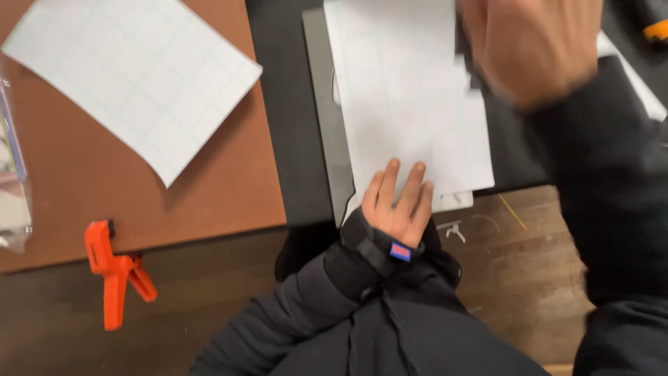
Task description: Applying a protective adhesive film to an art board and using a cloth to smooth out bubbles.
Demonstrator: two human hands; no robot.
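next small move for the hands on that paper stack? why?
Probably bring the right hand down onto the sheets. It is raised and blurred above them, while only the left hand presses flat on their near edge.

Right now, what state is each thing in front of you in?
left hand: open, fingers flat on the paper stack
right hand: raised above the stack, blurred, grip unclear
paper stack: lying flat on the grey board, edges uneven
grey board: flat on the dark mat
gridded sheet: lying loose and flat on the brown board
orange clamp: gripping the brown board's edge
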